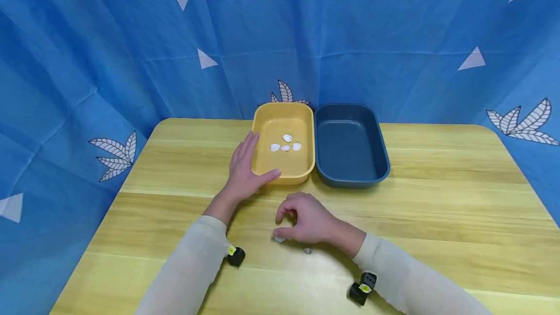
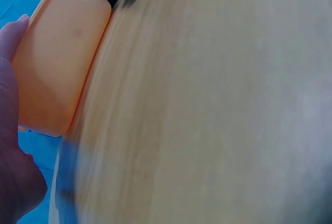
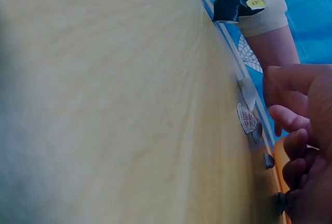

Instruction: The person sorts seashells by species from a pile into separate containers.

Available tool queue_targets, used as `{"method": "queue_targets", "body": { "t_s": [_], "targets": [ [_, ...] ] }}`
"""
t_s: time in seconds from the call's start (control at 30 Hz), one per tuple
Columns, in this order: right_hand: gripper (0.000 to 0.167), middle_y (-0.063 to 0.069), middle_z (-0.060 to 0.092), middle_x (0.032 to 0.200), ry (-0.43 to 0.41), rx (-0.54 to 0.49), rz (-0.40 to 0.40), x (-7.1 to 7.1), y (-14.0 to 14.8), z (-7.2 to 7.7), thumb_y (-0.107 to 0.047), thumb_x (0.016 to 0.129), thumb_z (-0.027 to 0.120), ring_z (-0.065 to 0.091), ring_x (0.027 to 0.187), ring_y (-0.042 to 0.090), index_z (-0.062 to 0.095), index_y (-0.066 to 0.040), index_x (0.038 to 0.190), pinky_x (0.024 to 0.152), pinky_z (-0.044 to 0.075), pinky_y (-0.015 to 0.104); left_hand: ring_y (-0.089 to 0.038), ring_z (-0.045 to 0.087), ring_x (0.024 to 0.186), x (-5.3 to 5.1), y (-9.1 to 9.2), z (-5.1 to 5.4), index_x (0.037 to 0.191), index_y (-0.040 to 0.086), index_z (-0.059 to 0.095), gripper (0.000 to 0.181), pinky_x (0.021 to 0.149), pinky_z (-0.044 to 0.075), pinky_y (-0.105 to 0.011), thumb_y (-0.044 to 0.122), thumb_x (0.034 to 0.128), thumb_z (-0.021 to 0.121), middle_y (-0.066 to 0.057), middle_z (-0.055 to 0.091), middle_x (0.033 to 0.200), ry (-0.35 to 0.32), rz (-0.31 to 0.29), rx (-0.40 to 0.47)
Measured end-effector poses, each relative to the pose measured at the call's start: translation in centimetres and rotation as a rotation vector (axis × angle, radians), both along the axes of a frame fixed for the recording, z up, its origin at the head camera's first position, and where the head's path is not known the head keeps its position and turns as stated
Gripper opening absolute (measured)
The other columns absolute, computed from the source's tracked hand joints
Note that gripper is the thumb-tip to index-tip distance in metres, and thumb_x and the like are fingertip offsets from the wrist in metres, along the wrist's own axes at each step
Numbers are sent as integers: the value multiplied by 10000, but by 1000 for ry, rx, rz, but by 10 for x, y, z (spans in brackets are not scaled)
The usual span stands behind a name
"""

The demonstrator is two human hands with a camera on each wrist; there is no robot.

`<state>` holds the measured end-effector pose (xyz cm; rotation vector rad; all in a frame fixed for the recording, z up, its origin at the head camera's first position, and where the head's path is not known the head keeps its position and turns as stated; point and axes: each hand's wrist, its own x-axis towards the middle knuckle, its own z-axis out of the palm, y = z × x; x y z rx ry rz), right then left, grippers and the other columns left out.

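In the head view, a yellow tray (image 1: 284,179) holds several white shells (image 1: 287,137). My left hand (image 1: 245,169) rests against its near left corner, fingers straight along the left rim and thumb over the near rim. The tray (image 2: 62,63) also shows beside that hand in the left wrist view. My right hand (image 1: 308,218) is bent low over the table, with a gap between thumb and index finger. A pale shell (image 1: 280,239) lies by its thumb, partly hidden, and a small grey shell (image 1: 307,251) lies nearer. Several shells, one ribbed shell (image 3: 246,117) among them, appear beyond the right hand's fingers.
A dark blue tray (image 1: 352,181) stands right beside the yellow one, with nothing visible inside. Both are near the back of the wooden table (image 1: 437,198). A blue patterned curtain (image 1: 372,28) hangs behind it.
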<state>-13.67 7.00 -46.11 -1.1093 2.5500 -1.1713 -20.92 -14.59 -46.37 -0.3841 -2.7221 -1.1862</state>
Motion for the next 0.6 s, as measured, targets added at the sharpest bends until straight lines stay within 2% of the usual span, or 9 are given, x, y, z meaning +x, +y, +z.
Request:
{"method": "queue_targets", "body": {
  "t_s": [0.27, 0.4, 0.6],
  "targets": [
    [234, -103, 509, 668, 92, 105, 70, 1, 1, 0, -415, 734, 872, 447, 683, 71, 709, -267, 811, 685, 386, 311, -346, 90, 1485, 0, 0, -2, 1618, 207, 154, 1111, 1150, 81, -576, 593, 775, 766, 48, 61, 1665, 4, 1, -8],
    [230, -130, 510, 690, 97, 133, 90, 2, 2, -1, -431, 743, 863, 447, 719, 67, 697, -287, 811, 735, 378, 344, -345, 93, 1485, 0, -1, -2, 1618, 198, 155, 1111, 1150, 80, -574, 579, 776, 772, 34, 66, 1665, 9, -4, -10],
    [242, -156, 536, 727, 79, 168, 125, 3, 3, 0, -435, 739, 870, 448, 752, 69, 685, -294, 806, 736, 362, 343, -342, 88, 1486, 0, 0, -1, 1619, 205, 145, 1110, 1153, 78, -567, 577, 778, 767, 33, 58, 1666, 7, -3, -18]
  ]
}}
